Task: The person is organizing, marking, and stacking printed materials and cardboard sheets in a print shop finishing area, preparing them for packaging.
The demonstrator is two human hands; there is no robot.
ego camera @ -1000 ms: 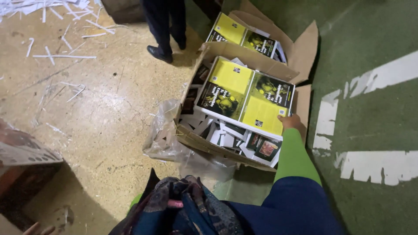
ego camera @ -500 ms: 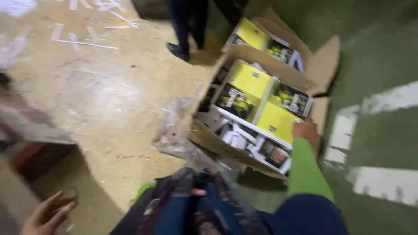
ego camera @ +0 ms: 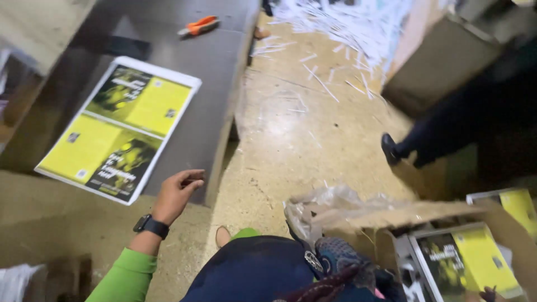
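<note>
My left hand (ego camera: 178, 193), with a black watch and a green sleeve, hovers at the near edge of a dark grey table (ego camera: 224, 61). Its fingers are loosely bent and hold nothing. Just left of it a large yellow and black printed sheet (ego camera: 117, 128) lies flat on the table. At the lower right an open cardboard box (ego camera: 391, 218) holds more of these printed sheets (ego camera: 470, 263). Only a sliver of my right hand (ego camera: 491, 293) shows at the bottom edge, on the sheets in the box.
An orange-handled cutter (ego camera: 198, 25) lies at the table's far end. Crumpled clear plastic (ego camera: 330, 204) sits beside the box. White paper strips (ego camera: 347, 22) litter the floor. Another person's dark leg and shoe (ego camera: 391, 148) stand at the right.
The view has swung left from the box to the table. My left hand has risen to the table's edge near the sheet. My right hand has slipped almost out of view.
</note>
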